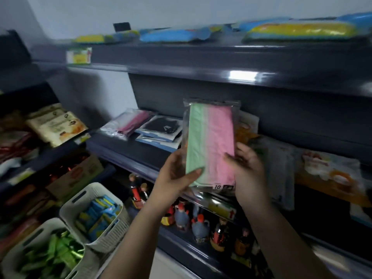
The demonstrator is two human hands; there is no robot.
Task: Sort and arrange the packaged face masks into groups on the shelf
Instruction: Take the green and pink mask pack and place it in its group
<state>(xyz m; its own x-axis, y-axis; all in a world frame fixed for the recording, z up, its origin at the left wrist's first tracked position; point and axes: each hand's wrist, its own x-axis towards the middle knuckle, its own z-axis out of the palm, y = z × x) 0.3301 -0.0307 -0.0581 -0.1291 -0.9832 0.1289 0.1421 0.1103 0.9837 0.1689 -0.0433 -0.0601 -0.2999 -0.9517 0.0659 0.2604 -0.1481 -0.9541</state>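
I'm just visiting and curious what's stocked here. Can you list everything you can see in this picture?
Held mask pack: one, green and pink in a clear bag, upright in front of the middle shelf.
Pink packs: a few, pink and clear, middle shelf, left.
Black packs: a small stack, black with blue-white card, middle shelf, beside the pink ones.
Pale packs: some, blurred, middle shelf, right.
Top-shelf packets: several, blue and yellow.
Bottles: many, dark with red caps, lower shelf.
Baskets: two, white, bottom left, one with blue-yellow sachets, one with green.
Snack bags: several, tan, left rack.
Left hand: holds the pack's lower left.
Right hand: holds its lower right.
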